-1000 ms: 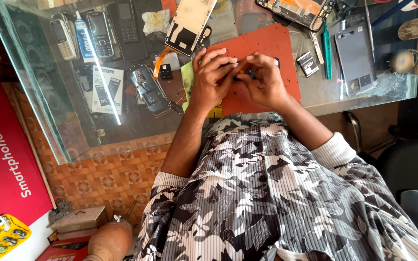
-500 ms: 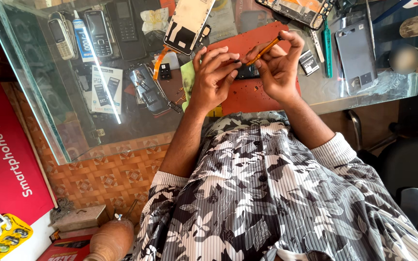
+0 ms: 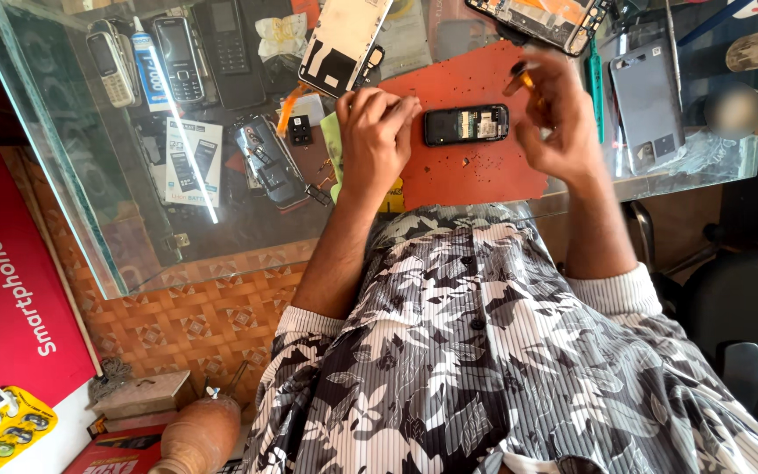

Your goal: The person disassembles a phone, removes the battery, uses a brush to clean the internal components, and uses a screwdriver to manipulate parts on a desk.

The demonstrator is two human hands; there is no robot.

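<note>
Right hand (image 3: 559, 123) lifted off small black phone (image 3: 466, 125), pinching orange-handled screwdriver (image 3: 519, 81); phone now lies opened mid red mat (image 3: 475, 171). Left hand (image 3: 375, 132) curled beside it, holding nothing visible.

One camera only, worn on the head, looks steeply down the person's own front. The patterned shirt (image 3: 502, 351) fills the lower frame close to the lens; the glass bench (image 3: 221, 219) lies beyond it, across the top. The view is near enough that both hands sit in the upper middle over the red mat (image 3: 475, 171). At the left it takes in the bench's glass edge and the tiled floor (image 3: 195, 325) below. No second view shares the scene.
</note>
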